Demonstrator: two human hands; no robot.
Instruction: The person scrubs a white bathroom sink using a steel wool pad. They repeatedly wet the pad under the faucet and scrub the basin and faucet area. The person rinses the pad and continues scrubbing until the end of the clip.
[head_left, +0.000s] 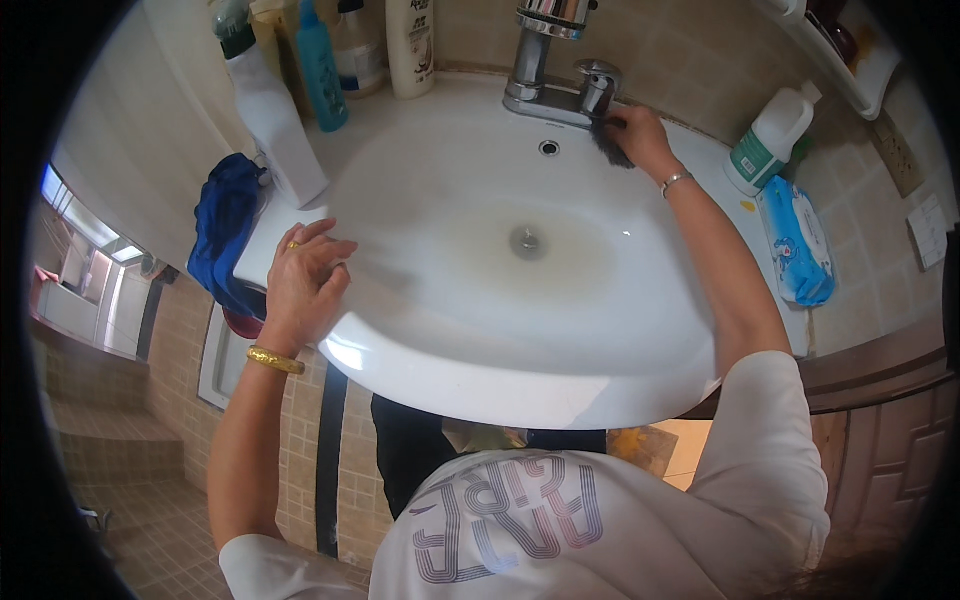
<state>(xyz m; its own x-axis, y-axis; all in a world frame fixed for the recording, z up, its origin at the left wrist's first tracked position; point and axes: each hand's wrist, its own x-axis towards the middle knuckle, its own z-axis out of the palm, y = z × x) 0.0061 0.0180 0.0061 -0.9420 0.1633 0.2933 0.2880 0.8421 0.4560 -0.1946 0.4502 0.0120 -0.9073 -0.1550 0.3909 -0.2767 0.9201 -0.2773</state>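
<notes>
At the base of the chrome faucet (555, 101), my right hand (643, 139) grips a dark grey scrubbing pad (613, 147) against the sink's back ledge, just below the lever. My left hand (306, 277) is over the left front rim of the white washbasin (480, 397), fingers loosely bent and apart, holding nothing. Whether its edge rests on the rim, I cannot tell. A little cloudy, yellowish water lies in the bowl around the metal drain stopper (529, 240). Below the faucet is the round overflow hole (550, 148).
A white spray bottle (274, 127), a blue bottle (322, 71) and a cream bottle (411, 49) line the left ledge. A blue cloth (225, 232) drapes over the left corner. At right stand a white jug (772, 139) and a blue wipes pack (796, 244).
</notes>
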